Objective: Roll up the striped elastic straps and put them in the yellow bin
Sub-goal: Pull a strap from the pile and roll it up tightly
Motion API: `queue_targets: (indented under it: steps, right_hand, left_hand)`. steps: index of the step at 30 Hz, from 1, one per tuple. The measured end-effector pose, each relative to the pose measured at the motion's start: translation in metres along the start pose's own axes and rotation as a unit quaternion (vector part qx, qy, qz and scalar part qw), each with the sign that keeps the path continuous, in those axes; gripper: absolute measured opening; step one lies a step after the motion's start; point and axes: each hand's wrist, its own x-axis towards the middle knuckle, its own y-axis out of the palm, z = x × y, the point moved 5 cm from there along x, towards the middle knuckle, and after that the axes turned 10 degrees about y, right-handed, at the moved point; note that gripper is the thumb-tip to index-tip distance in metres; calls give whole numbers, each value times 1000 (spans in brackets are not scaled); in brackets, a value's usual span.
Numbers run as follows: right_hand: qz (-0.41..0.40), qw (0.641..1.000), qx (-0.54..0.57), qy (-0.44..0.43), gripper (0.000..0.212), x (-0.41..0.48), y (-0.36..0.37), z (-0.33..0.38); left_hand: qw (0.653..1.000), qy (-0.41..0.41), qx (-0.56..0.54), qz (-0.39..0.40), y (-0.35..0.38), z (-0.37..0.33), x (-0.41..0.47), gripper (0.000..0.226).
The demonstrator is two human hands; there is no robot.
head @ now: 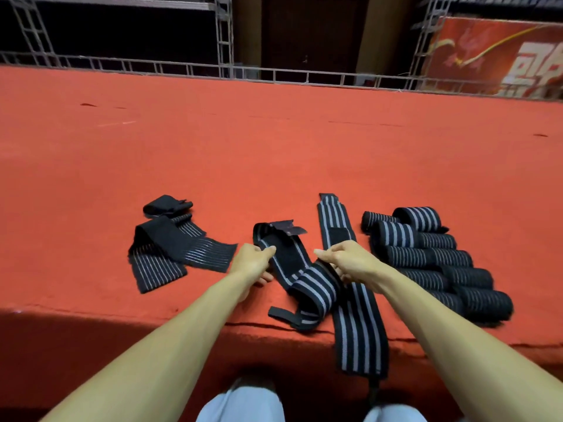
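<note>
Pale trouser knees (240, 403) nearest, below the red platform (91, 287) edge; long flat strap (356, 324) hangs over it. Open carpet far to metal railing (182, 70). Left: loose straps (170, 248). Left hand (253, 263) pinches the crumpled middle strap (292, 269); right hand (350, 263) grips its striped fold. Right: rolled straps (432, 263), bunched together.

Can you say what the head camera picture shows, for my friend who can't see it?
The person's left hand and right hand hold a crumpled striped strap on a red surface. A long strap lies flat beside it, rolled straps are piled at the right, and loose straps lie at the left.
</note>
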Motion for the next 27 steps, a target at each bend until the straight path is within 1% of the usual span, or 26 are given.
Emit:
queue_targets:
  steps: [3,5,6,7,8,9,10,12,14,15,16,18,20,21,23,25,27]
  right_hand:
    - [-65,994,-89,5,34,7,1,0]
    - [-113,985,-133,-4,30,12,1,1]
    - [-134,981,-138,-13,38,16,1,5]
    - [-148,979,-136,-32,51,19,2,9]
    - [-155,977,-131,-63,61,22,3,15]
    - [-157,973,-132,-101,66,27,4,23]
    - [-155,969,-138,-136,67,33,6,30]
    - [-142,960,-166,-177,57,46,12,40]
    - [-149,946,-200,-207,34,56,17,50]
    - [-167,941,-194,-221,24,59,17,55]
    - [-187,939,-171,-232,20,62,14,61]
    - [-218,946,-85,-224,20,68,4,72]
    - [-224,954,23,-199,22,81,-12,87]
    - [-223,953,83,-189,24,86,-20,94]
    - [-236,939,171,-183,24,97,-36,105]
    - [-255,928,202,-181,20,106,-51,112]
    - [-272,925,202,-173,17,114,-63,111]
  left_hand:
    - [997,-18,-69,-19,6,9,6,27]
    - [997,9,-55,-53,10,14,8,24]
    - [997,32,-36,-63,12,15,9,27]
    - [996,57,-20,-62,14,16,8,30]
    - [995,82,-7,-57,16,17,6,30]
    - [993,105,3,-54,18,19,5,28]
    - [991,121,10,-54,18,22,5,26]
    - [989,135,11,-61,16,26,5,22]
    - [988,141,3,-60,16,27,5,19]
    - [989,141,-2,-54,17,27,5,16]
    - [989,139,-12,-44,18,25,3,13]
    - [989,133,-65,-25,17,19,1,10]
    - [983,122,-135,-23,12,9,5,15]
    - [979,120,-161,-22,9,5,10,18]
    - [977,131,-166,-17,3,-4,23,20]
    - [978,150,-145,1,2,-14,40,20]
    - [980,158,-120,22,8,-19,58,18]
